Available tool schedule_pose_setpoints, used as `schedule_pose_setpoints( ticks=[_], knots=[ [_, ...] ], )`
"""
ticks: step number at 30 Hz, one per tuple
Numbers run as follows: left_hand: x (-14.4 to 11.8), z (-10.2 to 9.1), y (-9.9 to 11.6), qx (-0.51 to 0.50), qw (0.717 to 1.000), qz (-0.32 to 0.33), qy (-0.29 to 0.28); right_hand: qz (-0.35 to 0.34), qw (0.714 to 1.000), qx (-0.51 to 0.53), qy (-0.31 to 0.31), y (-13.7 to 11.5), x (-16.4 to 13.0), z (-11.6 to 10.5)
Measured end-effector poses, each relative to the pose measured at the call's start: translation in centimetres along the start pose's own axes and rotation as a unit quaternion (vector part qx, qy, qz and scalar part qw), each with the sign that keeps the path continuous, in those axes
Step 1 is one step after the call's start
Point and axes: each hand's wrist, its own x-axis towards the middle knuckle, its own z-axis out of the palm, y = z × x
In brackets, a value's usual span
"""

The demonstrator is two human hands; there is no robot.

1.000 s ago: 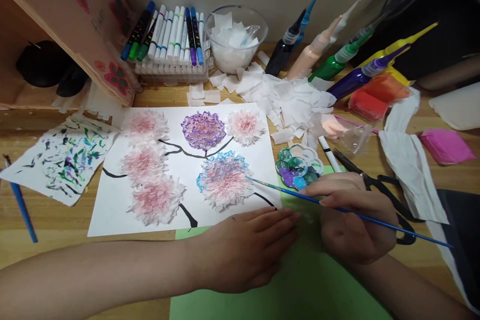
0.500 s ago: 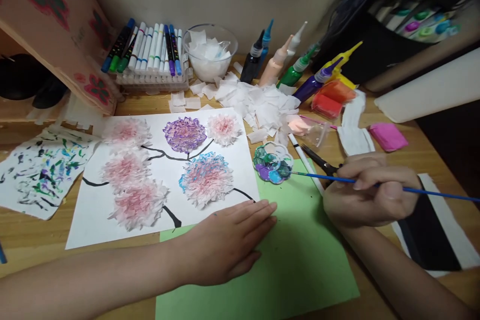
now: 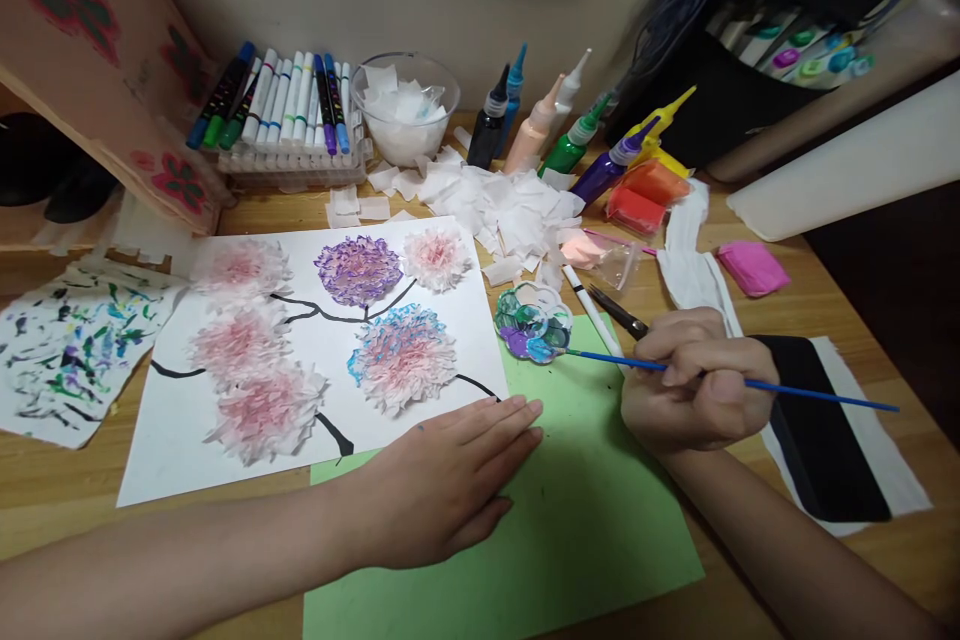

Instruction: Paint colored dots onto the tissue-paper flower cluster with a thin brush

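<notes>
Your right hand closely pinches the brush, whose tip has gone from the half-blue flower to the palette, so painting pauses; your left hand lies flat, holding nothing.

Ruffled matt paper flowers, smooth white paper sheet, glossy plastic palette, smooth wooden tabletop

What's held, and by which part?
Right hand grips the thin blue-handled paintbrush around mid-handle; left hand lies flat, grasping nothing.
</notes>
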Motion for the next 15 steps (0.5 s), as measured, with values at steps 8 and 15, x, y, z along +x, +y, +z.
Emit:
schedule_pose_setpoints(
  ticks=[8,15],
  knots=[
    [0.0,0.2,0.0,-0.008,1.0,0.001,0.007,0.024,0.997,0.012,0.072,-0.5,0.2,0.7],
    [0.0,0.1,0.1,-0.015,1.0,0.006,0.017,0.076,0.994,0.06,-0.048,-2.2,-0.5,1.4]
  ],
)
